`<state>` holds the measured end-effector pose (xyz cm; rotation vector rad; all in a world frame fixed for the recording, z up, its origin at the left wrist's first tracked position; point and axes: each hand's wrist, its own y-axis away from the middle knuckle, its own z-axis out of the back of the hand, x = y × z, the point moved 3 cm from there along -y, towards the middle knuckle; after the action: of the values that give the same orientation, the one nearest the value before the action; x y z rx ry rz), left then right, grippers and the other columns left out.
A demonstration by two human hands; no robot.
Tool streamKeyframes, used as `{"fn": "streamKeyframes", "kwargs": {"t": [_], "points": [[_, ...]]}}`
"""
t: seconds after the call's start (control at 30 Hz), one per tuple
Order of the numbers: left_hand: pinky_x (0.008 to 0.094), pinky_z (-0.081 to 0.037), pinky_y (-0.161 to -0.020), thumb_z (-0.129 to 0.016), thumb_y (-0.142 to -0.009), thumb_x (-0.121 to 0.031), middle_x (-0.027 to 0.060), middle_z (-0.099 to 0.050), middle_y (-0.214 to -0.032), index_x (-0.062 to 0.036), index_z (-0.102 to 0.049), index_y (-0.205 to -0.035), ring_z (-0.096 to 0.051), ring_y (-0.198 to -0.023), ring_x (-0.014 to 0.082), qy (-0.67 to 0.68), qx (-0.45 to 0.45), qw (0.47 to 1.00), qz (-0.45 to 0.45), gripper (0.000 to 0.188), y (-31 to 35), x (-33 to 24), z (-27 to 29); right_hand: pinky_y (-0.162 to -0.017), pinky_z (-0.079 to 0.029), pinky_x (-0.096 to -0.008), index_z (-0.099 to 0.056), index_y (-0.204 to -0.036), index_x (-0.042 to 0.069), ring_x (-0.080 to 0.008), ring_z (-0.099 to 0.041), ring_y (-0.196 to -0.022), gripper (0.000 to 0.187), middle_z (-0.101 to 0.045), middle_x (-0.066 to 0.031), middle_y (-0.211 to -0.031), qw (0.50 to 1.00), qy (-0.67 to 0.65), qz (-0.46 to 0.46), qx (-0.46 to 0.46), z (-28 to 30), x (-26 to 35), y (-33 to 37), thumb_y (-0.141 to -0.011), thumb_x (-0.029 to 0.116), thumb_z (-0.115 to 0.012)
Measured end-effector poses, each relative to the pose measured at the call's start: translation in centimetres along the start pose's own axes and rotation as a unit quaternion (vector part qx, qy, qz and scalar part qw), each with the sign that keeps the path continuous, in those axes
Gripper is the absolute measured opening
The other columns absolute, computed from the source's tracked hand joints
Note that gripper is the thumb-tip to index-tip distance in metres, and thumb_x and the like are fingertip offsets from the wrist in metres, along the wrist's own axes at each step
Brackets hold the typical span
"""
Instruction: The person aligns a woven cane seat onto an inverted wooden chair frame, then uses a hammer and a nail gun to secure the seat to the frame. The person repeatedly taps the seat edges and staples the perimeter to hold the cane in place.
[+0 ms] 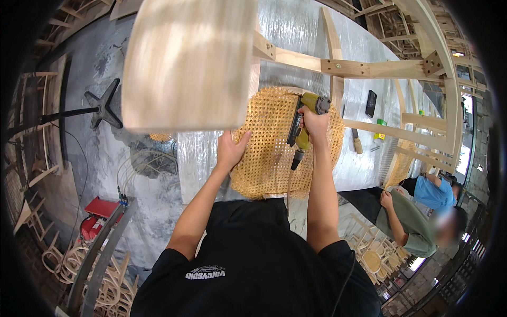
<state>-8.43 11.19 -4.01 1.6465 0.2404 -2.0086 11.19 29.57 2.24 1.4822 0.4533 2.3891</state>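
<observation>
A round panel of woven yellow cane [266, 142] with a ragged edge lies in front of me on the worktable. My right hand [316, 126] is wrapped round a pneumatic staple gun [302, 136], olive-yellow with a black magazine, held over the cane's right part. From its lower end an air hose [289, 193] runs toward my body. At the cane's left edge my left hand [231, 150] grips the rim, thumb on top; its fingers are partly hidden. A pale wooden board [187, 68] rises close to me, just above the left hand.
Wooden chair framing [354, 68] stands beyond the cane. A phone [371, 103] and a wooden-handled tool [357, 141] lie on the film-covered table [351, 174]. Two people, one in a green shirt [411, 219], one in blue [430, 190], are at right. A red box [100, 208] is at left.
</observation>
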Motion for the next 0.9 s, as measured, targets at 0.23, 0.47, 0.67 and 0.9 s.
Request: {"fn": "streamKeyframes", "kwargs": {"t": [0.23, 0.47, 0.67, 0.9], "points": [[0.0412, -0.057, -0.074, -0.075, -0.091, -0.029, 0.0241, -0.074, -0.094, 0.0043, -0.059, -0.111, -0.075, -0.084, 0.0351, 0.022, 0.032, 0.996, 0.083, 0.043, 0.1, -0.2, 0.3, -0.042, -0.043, -0.0289, -0.066, -0.09, -0.003, -0.0138, -0.054, -0.047, 0.007, -0.07, -0.011, -0.079, 0.998, -0.055, -0.013, 0.002, -0.5, 0.5, 0.9, -0.083, -0.002, -0.066], [0.0404, -0.057, -0.072, -0.074, -0.092, -0.029, 0.0238, -0.074, -0.093, 0.0038, -0.059, -0.111, -0.075, -0.082, 0.0337, 0.015, 0.027, 0.998, 0.051, 0.041, 0.2, -0.3, 0.0, -0.041, -0.041, -0.0289, -0.068, -0.084, -0.002, -0.0127, -0.052, -0.044, 0.003, -0.068, -0.0084, -0.072, 1.0, 0.007, 0.03, 0.002, -1.3, 0.4, 0.7, -0.082, -0.001, -0.066], [0.0423, -0.058, -0.071, -0.075, -0.091, -0.03, 0.0241, -0.074, -0.092, 0.0046, -0.058, -0.111, -0.075, -0.082, 0.0352, 0.009, 0.027, 0.996, 0.081, 0.043, -0.2, -0.4, 0.4, -0.041, -0.042, -0.0294, -0.067, -0.082, -0.002, -0.0119, -0.052, -0.045, 0.002, -0.064, -0.0062, -0.067, 0.999, -0.029, 0.005, 0.012, -2.3, 1.0, 1.3, -0.081, -0.002, -0.066], [0.0431, -0.058, -0.075, -0.074, -0.092, -0.032, 0.0256, -0.074, -0.095, 0.0057, -0.057, -0.115, -0.075, -0.087, 0.0374, -0.006, 0.026, 0.997, 0.068, 0.048, 0.0, -0.3, -0.1, -0.043, -0.043, -0.0289, -0.067, -0.083, -0.002, -0.0117, -0.054, -0.046, 0.003, -0.064, -0.0061, -0.066, 0.996, 0.039, 0.076, -0.019, -2.4, 0.5, 0.9, -0.081, 0.001, -0.068]]}}
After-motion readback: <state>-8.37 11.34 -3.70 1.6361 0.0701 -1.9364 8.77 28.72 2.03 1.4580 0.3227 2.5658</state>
